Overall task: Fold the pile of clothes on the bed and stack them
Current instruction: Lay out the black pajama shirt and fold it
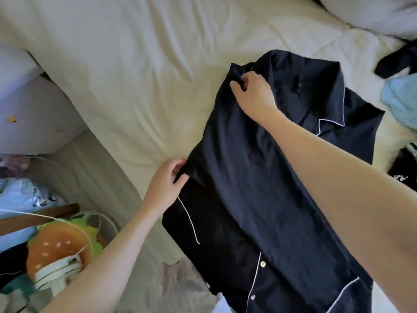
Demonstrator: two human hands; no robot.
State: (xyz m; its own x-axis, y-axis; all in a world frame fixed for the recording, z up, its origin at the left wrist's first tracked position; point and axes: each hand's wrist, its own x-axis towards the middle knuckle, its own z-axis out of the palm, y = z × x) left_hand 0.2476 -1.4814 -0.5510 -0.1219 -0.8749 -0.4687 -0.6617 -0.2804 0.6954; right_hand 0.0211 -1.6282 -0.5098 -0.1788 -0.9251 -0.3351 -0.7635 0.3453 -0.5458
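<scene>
Nearest the camera, both bare forearms reach in from the bottom edge, the right one crossing over much of the dark navy shirt (259,188) and hiding a broad strip of its right side. The shirt lies front up on the cream bedcover (135,75), its white-piped placket and two pale buttons close to the near edge of the bed, its collar pointing toward the far side. The left hand (168,180) sits at the shirt's left margin, just in from the left edge of the bed, thumb and curled fingers pinching a fold of the dark cloth where the side panel is turned over the body. Farther up, the right hand (252,93) pinches the fabric at the shoulder beside the collar, fingers bent and closed on a small ridge of cloth. Off the left edge of the bed, down at floor level, stands a round basket (106,222) with white cord handles, holding an orange and green plush toy (57,245) and other blurred items I cannot make out. Beyond it a pale cabinet (38,118) stands against the side of the bed. Along the right edge of the bed lie other garments, well apart from the hands: a black piece with white lettering (402,172), a light blue knitted piece (401,98), and a dark navy piece (397,62) beyond that. At the far right corner rests a white pillow (372,12).
</scene>
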